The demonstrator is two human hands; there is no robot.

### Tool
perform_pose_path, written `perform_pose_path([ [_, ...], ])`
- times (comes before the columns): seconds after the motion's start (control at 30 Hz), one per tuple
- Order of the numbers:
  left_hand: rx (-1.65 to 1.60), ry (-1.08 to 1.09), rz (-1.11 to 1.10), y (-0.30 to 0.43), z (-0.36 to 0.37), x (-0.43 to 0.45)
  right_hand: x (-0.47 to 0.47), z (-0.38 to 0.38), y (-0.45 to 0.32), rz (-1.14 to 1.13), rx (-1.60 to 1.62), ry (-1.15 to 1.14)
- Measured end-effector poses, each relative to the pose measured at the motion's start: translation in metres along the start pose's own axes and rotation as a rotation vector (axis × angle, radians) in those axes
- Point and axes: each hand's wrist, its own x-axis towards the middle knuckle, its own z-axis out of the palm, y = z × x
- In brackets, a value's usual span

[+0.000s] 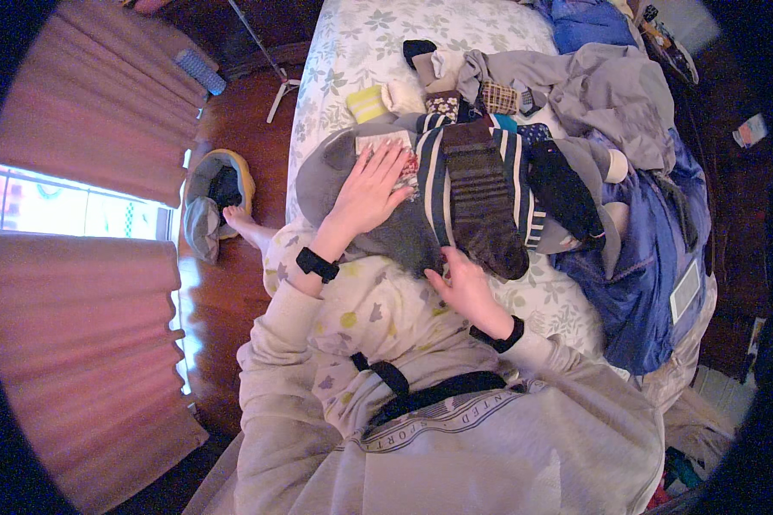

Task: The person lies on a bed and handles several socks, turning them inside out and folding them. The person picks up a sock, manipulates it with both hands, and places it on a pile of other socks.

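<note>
My left hand (372,187) lies flat, fingers together, on a white and red patterned sock (407,168) that rests on a dark grey cloth (325,170). Near the edge of the bed, my right hand (467,283) has its thumb and fingers curled at the lower end of a navy and white striped sock (433,187); whether it grips the fabric is unclear. Beside that hand, a dark brown ribbed sock (483,187) lies across the striped fabric. A black sock (563,187) is farther right.
Folded socks, among them a yellow striped one (367,104) and a plaid one (500,98), lie beyond the pile. A grey crumpled cloth (618,96) and blue fabric (638,302) with an e-reader-like device (685,291) are at right. A pet bed (248,187) stands on the floor.
</note>
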Motion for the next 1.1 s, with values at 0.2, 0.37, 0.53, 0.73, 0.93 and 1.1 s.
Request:
perform_pose_path([
  [0.2,-0.130,0.253,-0.142,0.000,-0.012,-0.011,0.006,0.014,0.010,0.152,0.171,-0.158],
  [0.37,-0.553,0.276,-0.790,0.028,-0.049,-0.072,0.013,0.003,-0.003,0.467,0.989,-0.283],
  [0.53,-1.280,0.138,-1.264,0.057,-0.037,-0.094,0.030,0.001,-0.012,0.549,1.090,-0.428],
  [0.73,-1.212,0.351,-1.068,0.082,-0.007,-0.079,0.028,0.010,-0.010,0.367,0.811,-0.314],
  [0.93,-1.316,0.518,-1.143,0.088,0.000,-0.085,0.025,0.011,-0.009,0.360,0.887,-0.237],
  [1.1,-1.578,0.668,-1.217,0.095,0.015,-0.091,0.027,0.013,-0.012,0.389,0.916,-0.241],
])
